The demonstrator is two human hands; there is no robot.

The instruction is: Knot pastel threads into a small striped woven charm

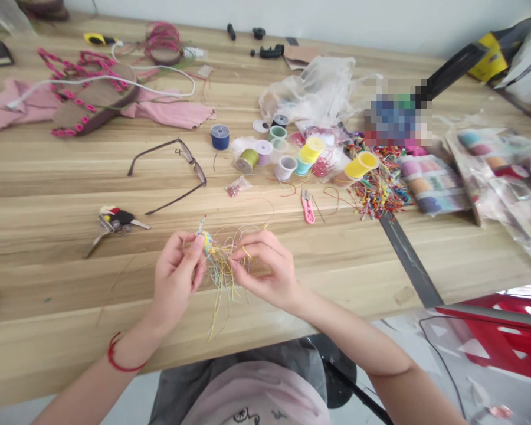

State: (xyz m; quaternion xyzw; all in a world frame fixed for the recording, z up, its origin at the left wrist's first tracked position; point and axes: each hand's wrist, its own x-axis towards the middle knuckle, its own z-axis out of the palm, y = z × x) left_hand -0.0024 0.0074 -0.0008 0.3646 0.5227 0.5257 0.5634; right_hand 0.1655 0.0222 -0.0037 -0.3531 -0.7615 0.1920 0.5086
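Observation:
My left hand (177,268) pinches a small knotted cord piece (206,242) in light blue and yellow, its short tip sticking up above the thumb. From the piece a tangle of loose threads (221,274), mostly yellow, pale blue and white, fans out to the right and hangs down. My right hand (265,268) pinches some of these threads between thumb and forefinger, and a yellow thread loops over a finger. Just beyond the right hand, pink thread snips (308,208) lie on the table beside a thin needle-like rod (318,209).
Several thread spools (285,168) stand beyond my hands, near a heap of coloured cords (380,189) and plastic bags (312,88). Glasses (190,156) and keys (115,221) lie left. Further back are a sandal (92,100), pink cloth (172,109) and white cable (159,91).

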